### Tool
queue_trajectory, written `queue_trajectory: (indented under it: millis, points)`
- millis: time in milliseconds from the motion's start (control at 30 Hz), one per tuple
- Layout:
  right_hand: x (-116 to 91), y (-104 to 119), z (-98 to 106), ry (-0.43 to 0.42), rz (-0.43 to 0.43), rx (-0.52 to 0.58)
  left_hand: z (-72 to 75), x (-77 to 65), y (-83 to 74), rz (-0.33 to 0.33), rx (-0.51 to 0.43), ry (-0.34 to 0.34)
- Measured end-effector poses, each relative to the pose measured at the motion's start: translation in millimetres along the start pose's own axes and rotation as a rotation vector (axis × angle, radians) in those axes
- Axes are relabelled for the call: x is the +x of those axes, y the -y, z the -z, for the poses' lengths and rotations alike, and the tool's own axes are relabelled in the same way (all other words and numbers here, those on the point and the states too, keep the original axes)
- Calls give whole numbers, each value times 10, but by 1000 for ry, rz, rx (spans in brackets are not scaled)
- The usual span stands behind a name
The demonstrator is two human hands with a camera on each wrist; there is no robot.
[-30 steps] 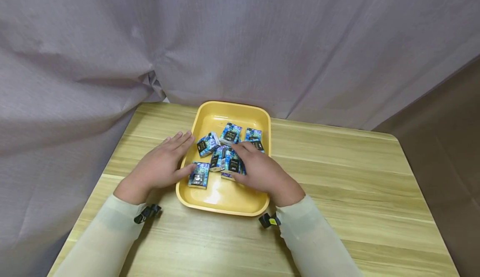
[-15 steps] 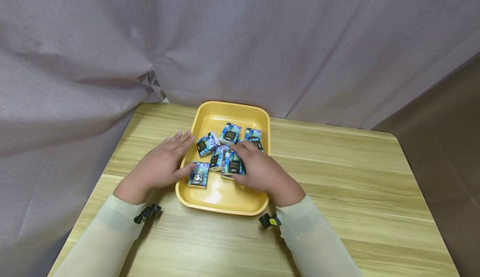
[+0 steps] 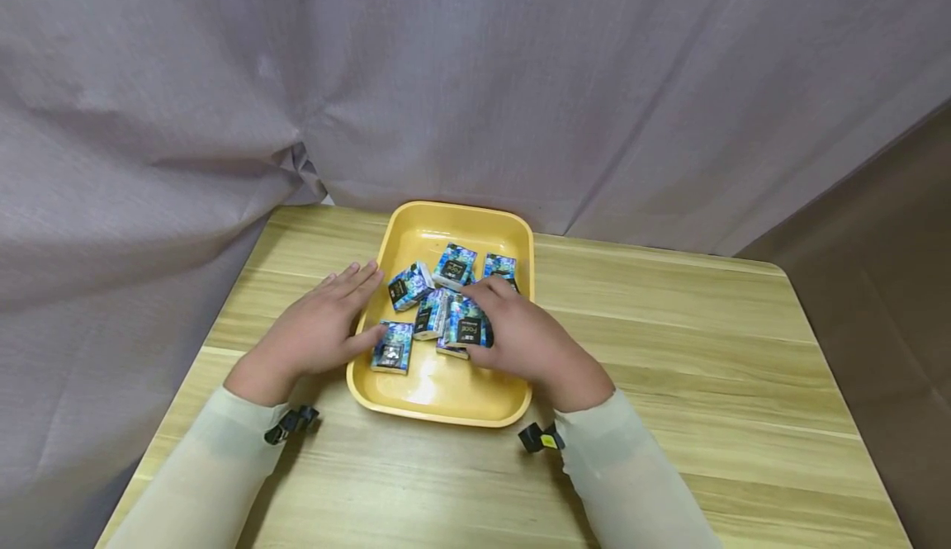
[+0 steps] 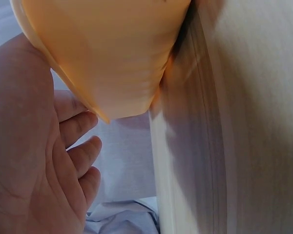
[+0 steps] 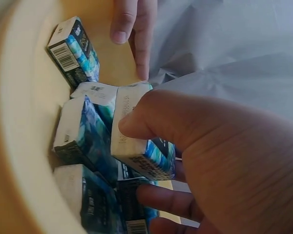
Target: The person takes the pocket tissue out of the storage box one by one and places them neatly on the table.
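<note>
My right hand (image 3: 523, 338) pinches a small blue-and-black tissue pack (image 3: 468, 324) between thumb and fingers, over the others in the yellow tray (image 3: 438, 410). In the right wrist view my thumb presses on the white side of this tissue pack (image 5: 128, 100), which stands tilted. My left hand (image 3: 319, 326) lies across the tray's left rim, its fingers stretched out. Its thumb reaches over a flat tissue pack (image 3: 392, 347) at the near left; contact is hard to tell. From the left wrist, the tray's outer wall (image 4: 107, 58) shows beside that palm.
Several more tissue packs lie jumbled in the tray, such as one leaning at the left (image 3: 410, 286) and one farther back (image 3: 455, 265). The tray stands on a wooden table (image 3: 669, 351). A grey curtain (image 3: 475, 87) hangs behind the table's far edge.
My right hand has shifted slightly to the right, and the tissue pack in it has moved and turned a little that way. My left hand has stayed nearly still.
</note>
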State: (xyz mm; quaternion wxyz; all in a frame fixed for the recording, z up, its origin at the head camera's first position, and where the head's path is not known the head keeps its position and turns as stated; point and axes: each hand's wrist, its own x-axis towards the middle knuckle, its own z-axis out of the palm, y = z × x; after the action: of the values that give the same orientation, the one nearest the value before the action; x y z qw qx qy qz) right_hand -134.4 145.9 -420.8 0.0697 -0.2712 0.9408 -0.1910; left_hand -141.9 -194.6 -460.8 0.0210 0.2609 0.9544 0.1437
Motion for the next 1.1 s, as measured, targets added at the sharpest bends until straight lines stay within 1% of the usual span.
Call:
queue_trajectory:
  millis: [167, 400, 633, 833, 1100]
  points:
    - [-34, -1, 46, -16, 10, 1, -4, -7, 15, 5, 0, 7]
    - [-87, -13, 101, -15, -5, 10, 2, -17, 13, 1, -4, 3]
    - [-161, -16, 213, -27, -10, 29, 3, -14, 7, -1, -2, 4]
    - [-236, -67, 301, -35, -24, 42, -3, -12, -4, -6, -4, 0]
    - [-345, -167, 398, -53, -62, 48, 6, -20, -25, -3, -14, -5]
